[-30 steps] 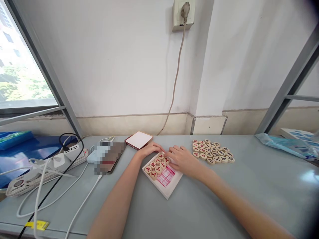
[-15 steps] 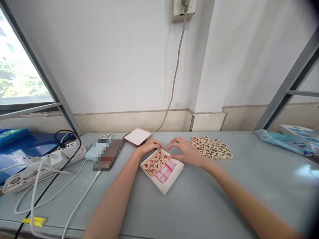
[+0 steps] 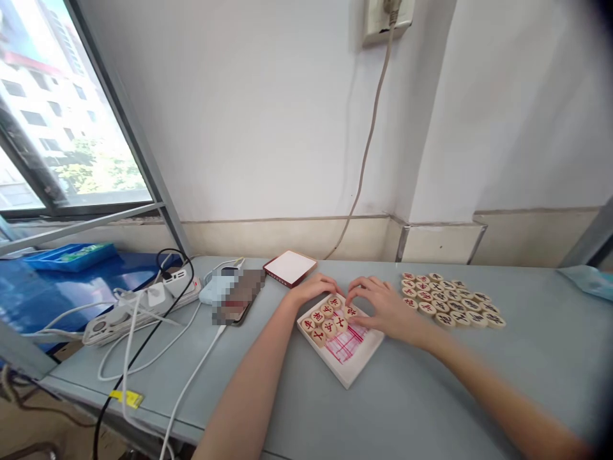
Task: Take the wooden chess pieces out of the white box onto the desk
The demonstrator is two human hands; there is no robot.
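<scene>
A shallow white box (image 3: 366, 354) lies turned cornerwise on the table, with a pink checked lining. Several round wooden xiangqi pieces with red characters fill its left half in rows. My left hand (image 3: 316, 289) is curled at the box's far left edge, fingers bent along the rim; its thumb is hidden. With thumb and forefinger, my right hand (image 3: 383, 310) pinches a xiangqi piece (image 3: 350, 311) near the far corner, a small gap from its neighbours. Right of that hand, more xiangqi pieces (image 3: 450, 300) with red and dark characters stand grouped on the table.
Behind the box lies a dark red lid (image 3: 290, 267) with a white inside. To the left are a phone (image 3: 245, 294), a light blue item (image 3: 218, 289), a power strip (image 3: 148, 300) and tangled cables. A blue tray (image 3: 71, 257) sits by the window.
The view has swung left, so everything appears further right. My right thumb and forefinger have closed on the far-corner piece, which sits slightly apart from the others. My left hand stays at the box.
</scene>
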